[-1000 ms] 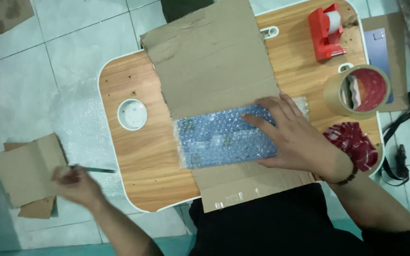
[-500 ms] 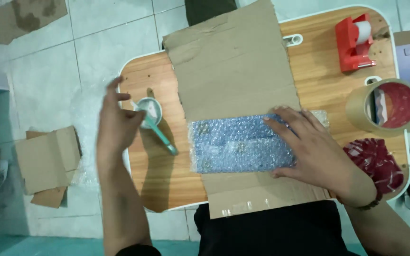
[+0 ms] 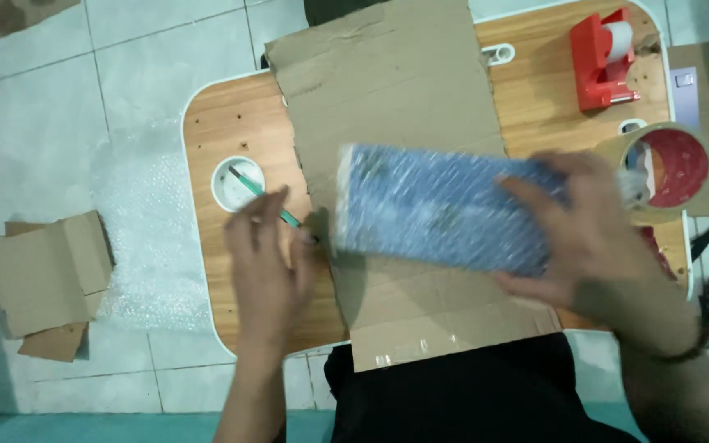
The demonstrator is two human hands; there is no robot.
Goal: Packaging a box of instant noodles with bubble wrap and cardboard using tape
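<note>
Right hand (image 3: 592, 238): I'm seeing it gripping the parcel (image 3: 445, 209), a blue box in bubble wrap, fingers spread flat over its 3 o'clock end and thumb hooking underneath.
Parcel: it's sitting tilted and blurry above the cardboard (image 3: 395, 98), roughly dead centre of the view.
Left hand (image 3: 268, 262): fingers curling loosely around a green pen (image 3: 266, 195), tip pointing to 10 o'clock over the white cup hole (image 3: 225, 190) in the table (image 3: 231, 123).
Cardboard: lying flat across the table, running from 12 to 6 o'clock.
Tape roll (image 3: 668, 168): brown, sitting at 3 o'clock just beside the right hand.
Dispenser (image 3: 605, 57): red, up at 1 o'clock.
Floor stuff: bubble wrap sheet (image 3: 145, 238) and folded box (image 3: 47, 275) at 9 o'clock.
</note>
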